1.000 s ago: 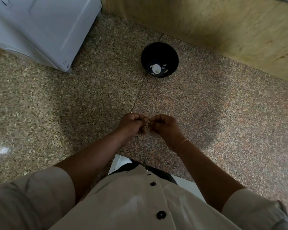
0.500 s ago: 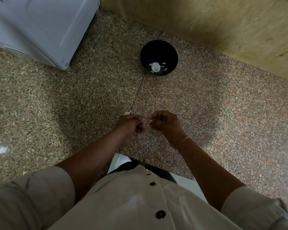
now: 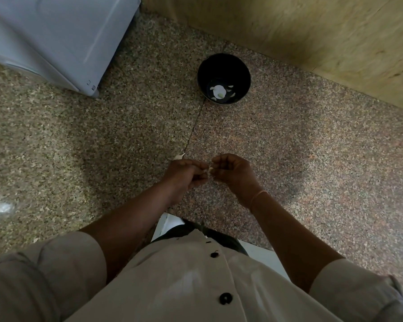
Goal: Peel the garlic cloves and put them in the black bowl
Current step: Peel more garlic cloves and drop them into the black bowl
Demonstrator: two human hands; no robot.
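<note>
Garlic clove (image 3: 210, 170): barely visible, pinched between the curled fingertips of the left hand (image 3: 184, 174) and right hand (image 3: 233, 173) above the table (image 3: 289, 159). Best to steady one hand and strip skin in small pulls. A skin scrap (image 3: 179, 156) lies just beyond. Farther off, the black bowl (image 3: 223, 68) holds pale pieces (image 3: 219, 91); nothing blocks the way.
</note>
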